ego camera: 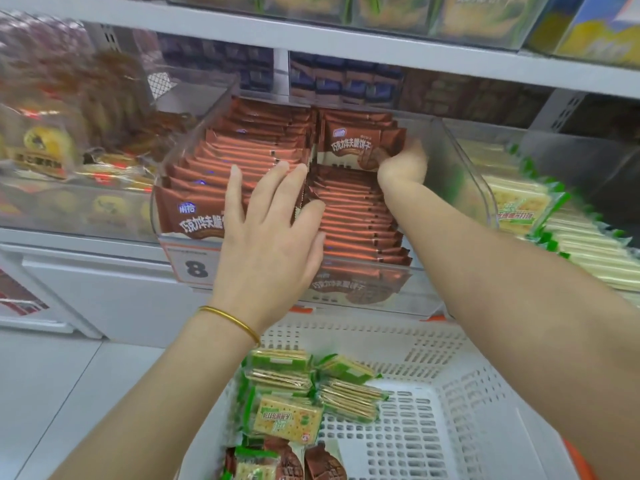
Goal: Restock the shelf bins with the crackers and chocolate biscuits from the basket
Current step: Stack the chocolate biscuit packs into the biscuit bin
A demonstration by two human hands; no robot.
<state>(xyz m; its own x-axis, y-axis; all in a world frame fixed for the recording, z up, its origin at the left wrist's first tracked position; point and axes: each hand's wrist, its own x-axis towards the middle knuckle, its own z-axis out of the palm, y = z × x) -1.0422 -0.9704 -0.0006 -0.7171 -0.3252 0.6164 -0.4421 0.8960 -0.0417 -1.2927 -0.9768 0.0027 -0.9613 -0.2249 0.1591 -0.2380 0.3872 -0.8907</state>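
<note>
We press left hand (273, 223) flat, fingers straight, on chocolate biscuit rows (225, 161) in clear bin (464, 174); right hand (403, 166) grips upright pack (353, 147) near its back right corner.

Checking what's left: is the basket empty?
No, green cracker packs and brown biscuit packs lie in the white basket.

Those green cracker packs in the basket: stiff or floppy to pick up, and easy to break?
Probably stiff: each cracker pack shows a flat, square stack through its wrapper. Likely light but fragile, as the crackers look thin. The glossy film may be slippery; packs lie tumbled in the basket.
</note>
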